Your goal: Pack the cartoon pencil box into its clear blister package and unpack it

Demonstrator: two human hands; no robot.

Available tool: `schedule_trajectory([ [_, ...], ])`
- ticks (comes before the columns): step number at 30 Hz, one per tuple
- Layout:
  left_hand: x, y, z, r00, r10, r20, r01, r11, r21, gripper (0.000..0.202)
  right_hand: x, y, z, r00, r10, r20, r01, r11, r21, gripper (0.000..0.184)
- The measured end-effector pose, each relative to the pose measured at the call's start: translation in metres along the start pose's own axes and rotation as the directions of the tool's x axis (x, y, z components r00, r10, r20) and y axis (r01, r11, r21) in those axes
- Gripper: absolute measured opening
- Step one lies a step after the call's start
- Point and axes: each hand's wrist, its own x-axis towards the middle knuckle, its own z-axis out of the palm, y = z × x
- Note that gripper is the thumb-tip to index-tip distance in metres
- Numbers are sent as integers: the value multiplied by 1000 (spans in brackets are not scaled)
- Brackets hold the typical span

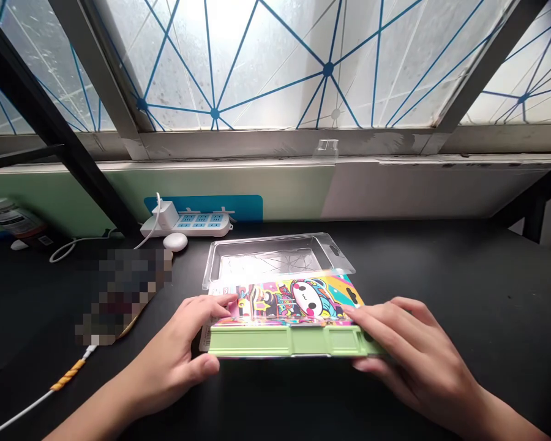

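A white cable (27,407) lies at the near left of the black desk (463,288). The left hand (183,355) grips the left end of a green case (294,318) with a cartoon cover, thumb on the near edge and fingers on top. The right hand (408,349) clasps the right end, fingers slightly spread. The case sits mid-desk. Just behind it lies a clear plastic tray (275,257), and farther back a power strip (197,223) rests against the wall.

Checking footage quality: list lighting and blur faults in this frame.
Head view: window blows out white at top centre; its lattice reflects in the clear tray; a pixelated patch sits left of the left hand; the colourful case is sharp.
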Motion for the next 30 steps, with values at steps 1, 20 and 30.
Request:
schedule_trajectory([
  [1,1,2,-1,1000,10,12,-10,1000,18,62,1,3,1,1000,25,-13,-25,1000,9,48],
  [20,7,11,-3,997,-77,-18,79,984,160,41,38,23,20,965,169,202,-140,979,-151,26],
  [30,4,12,-6,996,-88,6,86,978,189,52,57,8,32,964,118,240,-81,984,-156,21],
])
